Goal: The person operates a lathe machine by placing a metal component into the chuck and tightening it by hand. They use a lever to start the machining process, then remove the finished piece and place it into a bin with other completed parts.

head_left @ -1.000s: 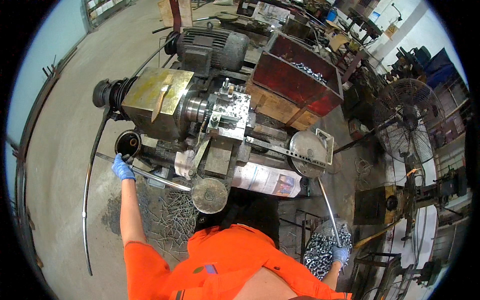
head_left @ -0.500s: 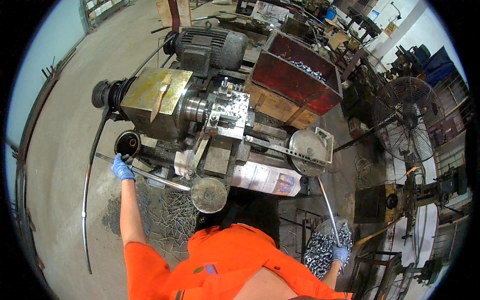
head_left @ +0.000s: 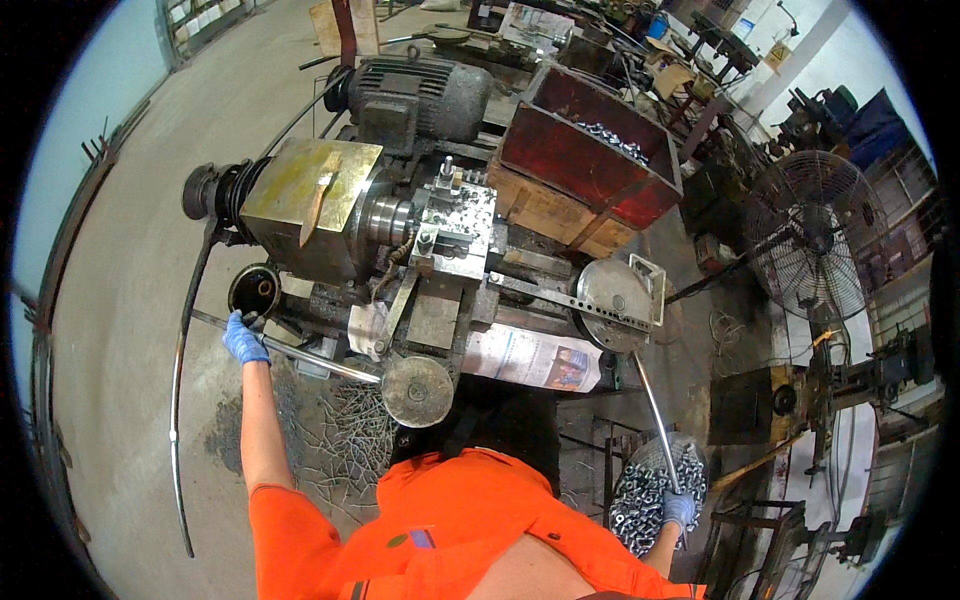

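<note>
My left hand (head_left: 244,341), in a blue glove, is closed around a metal lever rod (head_left: 322,361) that joins a round disc (head_left: 418,391) at the front of the machine. Lower right, my right hand (head_left: 679,511), gloved too, grips a long shiny lever rod (head_left: 655,419) running up to a larger round plate (head_left: 616,296). Between the levers stands the lathe-like machine, with its chuck (head_left: 389,221) and a metal tool block (head_left: 456,232). A black round cup (head_left: 254,290) sits just beyond my left hand.
A basket of small metal parts (head_left: 640,505) stands beneath my right hand. Behind the machine are a motor (head_left: 425,97) and a red bin (head_left: 585,150). A brush (head_left: 318,205) lies on the yellowish cover. A large fan (head_left: 815,235) is at right; metal shavings (head_left: 350,430) litter the floor.
Both hands keep their grips in nearly the same places. The lower end of the dark hanging bar at left has swung slightly to the right.
</note>
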The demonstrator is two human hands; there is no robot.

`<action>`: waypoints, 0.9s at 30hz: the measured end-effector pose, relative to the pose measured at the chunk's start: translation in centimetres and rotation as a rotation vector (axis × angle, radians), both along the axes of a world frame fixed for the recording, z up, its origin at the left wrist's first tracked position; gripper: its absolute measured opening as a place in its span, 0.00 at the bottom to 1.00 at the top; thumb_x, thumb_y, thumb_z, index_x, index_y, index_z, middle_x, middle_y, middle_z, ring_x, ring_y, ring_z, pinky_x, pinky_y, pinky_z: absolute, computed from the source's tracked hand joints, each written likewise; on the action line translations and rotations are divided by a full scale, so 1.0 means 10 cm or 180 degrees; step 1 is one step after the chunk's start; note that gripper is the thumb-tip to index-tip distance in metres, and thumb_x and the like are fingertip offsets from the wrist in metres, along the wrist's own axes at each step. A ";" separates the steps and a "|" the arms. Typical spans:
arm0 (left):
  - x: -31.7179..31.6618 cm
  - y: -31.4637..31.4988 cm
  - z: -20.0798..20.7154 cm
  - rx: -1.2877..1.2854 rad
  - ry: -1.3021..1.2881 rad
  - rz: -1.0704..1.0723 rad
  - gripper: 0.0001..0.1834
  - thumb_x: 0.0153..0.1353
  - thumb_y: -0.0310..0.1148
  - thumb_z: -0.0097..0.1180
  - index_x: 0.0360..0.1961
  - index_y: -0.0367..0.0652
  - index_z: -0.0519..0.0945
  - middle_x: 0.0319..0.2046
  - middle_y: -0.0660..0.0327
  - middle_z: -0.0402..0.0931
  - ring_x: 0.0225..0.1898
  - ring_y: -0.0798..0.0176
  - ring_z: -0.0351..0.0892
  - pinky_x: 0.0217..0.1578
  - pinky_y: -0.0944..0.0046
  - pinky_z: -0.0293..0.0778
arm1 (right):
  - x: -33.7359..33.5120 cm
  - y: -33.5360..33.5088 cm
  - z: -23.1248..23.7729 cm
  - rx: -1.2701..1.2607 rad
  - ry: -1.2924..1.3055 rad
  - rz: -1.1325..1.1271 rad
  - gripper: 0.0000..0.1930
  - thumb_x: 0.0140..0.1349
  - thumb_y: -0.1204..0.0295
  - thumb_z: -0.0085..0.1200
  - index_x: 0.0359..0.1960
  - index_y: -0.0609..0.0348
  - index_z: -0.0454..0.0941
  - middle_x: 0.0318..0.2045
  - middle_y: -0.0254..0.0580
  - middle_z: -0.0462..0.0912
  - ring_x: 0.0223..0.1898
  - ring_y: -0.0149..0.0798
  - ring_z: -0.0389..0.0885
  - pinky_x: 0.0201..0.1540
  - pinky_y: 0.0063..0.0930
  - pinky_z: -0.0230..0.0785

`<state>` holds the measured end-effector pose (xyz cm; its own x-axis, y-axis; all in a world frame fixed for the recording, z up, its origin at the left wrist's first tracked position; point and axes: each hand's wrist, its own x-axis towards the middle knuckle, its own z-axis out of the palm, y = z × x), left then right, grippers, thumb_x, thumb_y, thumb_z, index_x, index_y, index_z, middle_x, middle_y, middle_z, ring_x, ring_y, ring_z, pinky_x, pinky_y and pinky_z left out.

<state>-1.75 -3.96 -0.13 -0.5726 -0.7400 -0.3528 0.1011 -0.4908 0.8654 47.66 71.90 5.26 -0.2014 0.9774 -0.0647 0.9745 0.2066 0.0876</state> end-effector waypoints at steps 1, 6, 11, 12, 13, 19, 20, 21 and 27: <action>-0.01 0.01 0.01 0.0005 0.0007 0.0002 0.09 0.57 0.32 0.51 0.32 0.35 0.73 0.21 0.52 0.77 0.15 0.58 0.74 0.18 0.62 0.75 | 0.05 0.04 -0.05 0.0074 -0.0032 0.0042 0.26 0.39 0.52 0.62 0.31 0.64 0.79 0.33 0.60 0.80 0.39 0.57 0.79 0.43 0.41 0.70; -0.01 0.05 0.03 0.0062 0.0058 0.0115 0.09 0.56 0.32 0.52 0.30 0.34 0.74 0.21 0.51 0.77 0.15 0.58 0.75 0.17 0.63 0.75 | 0.10 0.04 -0.10 0.0177 -0.0011 0.0135 0.25 0.43 0.51 0.59 0.29 0.66 0.78 0.31 0.61 0.80 0.37 0.57 0.79 0.42 0.42 0.70; -0.01 0.02 0.00 0.0010 0.0059 0.0066 0.09 0.55 0.32 0.53 0.29 0.34 0.74 0.21 0.50 0.77 0.15 0.58 0.75 0.17 0.63 0.76 | 0.09 0.05 -0.13 0.0279 -0.0211 0.0002 0.25 0.45 0.51 0.57 0.30 0.66 0.78 0.31 0.62 0.79 0.36 0.57 0.79 0.41 0.42 0.71; -0.01 0.01 -0.01 0.0021 0.0071 0.0056 0.10 0.55 0.32 0.53 0.29 0.34 0.74 0.20 0.51 0.77 0.15 0.58 0.75 0.17 0.63 0.76 | 0.09 0.04 -0.12 0.0258 -0.0191 -0.0009 0.26 0.45 0.50 0.57 0.29 0.66 0.78 0.31 0.62 0.79 0.36 0.58 0.79 0.41 0.42 0.71; -0.01 0.01 -0.01 0.0029 0.0084 0.0054 0.10 0.55 0.32 0.53 0.29 0.34 0.74 0.20 0.51 0.77 0.14 0.58 0.75 0.17 0.63 0.76 | 0.04 0.00 -0.06 0.0235 -0.0169 -0.0014 0.26 0.45 0.50 0.56 0.29 0.66 0.78 0.31 0.62 0.79 0.36 0.58 0.79 0.41 0.42 0.71; -0.01 0.05 -0.01 -0.0021 0.0047 0.0032 0.10 0.55 0.32 0.53 0.30 0.34 0.74 0.20 0.51 0.77 0.14 0.58 0.74 0.16 0.62 0.74 | -0.01 -0.10 -0.02 0.0268 0.0008 0.0149 0.26 0.44 0.49 0.57 0.33 0.64 0.79 0.30 0.59 0.80 0.35 0.58 0.79 0.40 0.42 0.71; 0.00 0.07 0.00 -0.0021 0.0039 0.0051 0.10 0.55 0.32 0.53 0.30 0.34 0.74 0.20 0.51 0.77 0.14 0.58 0.74 0.16 0.62 0.74 | -0.06 -0.13 0.01 0.0274 0.0031 0.0247 0.27 0.43 0.49 0.58 0.34 0.63 0.79 0.30 0.58 0.80 0.34 0.57 0.79 0.40 0.41 0.72; 0.00 0.08 0.01 -0.0021 0.0030 0.0072 0.10 0.55 0.32 0.53 0.30 0.34 0.74 0.20 0.51 0.77 0.14 0.58 0.74 0.16 0.62 0.74 | -0.18 -0.16 0.02 0.0225 0.0178 0.0108 0.29 0.44 0.49 0.58 0.41 0.59 0.78 0.34 0.57 0.80 0.38 0.55 0.79 0.44 0.42 0.69; -0.02 -0.02 -0.03 -0.0084 -0.0011 -0.0129 0.10 0.55 0.32 0.52 0.31 0.34 0.73 0.21 0.50 0.77 0.14 0.57 0.74 0.16 0.61 0.73 | -1.09 -0.32 -0.05 0.1012 0.0050 0.1037 0.28 0.44 0.49 0.57 0.47 0.49 0.76 0.46 0.47 0.76 0.53 0.51 0.68 0.57 0.48 0.55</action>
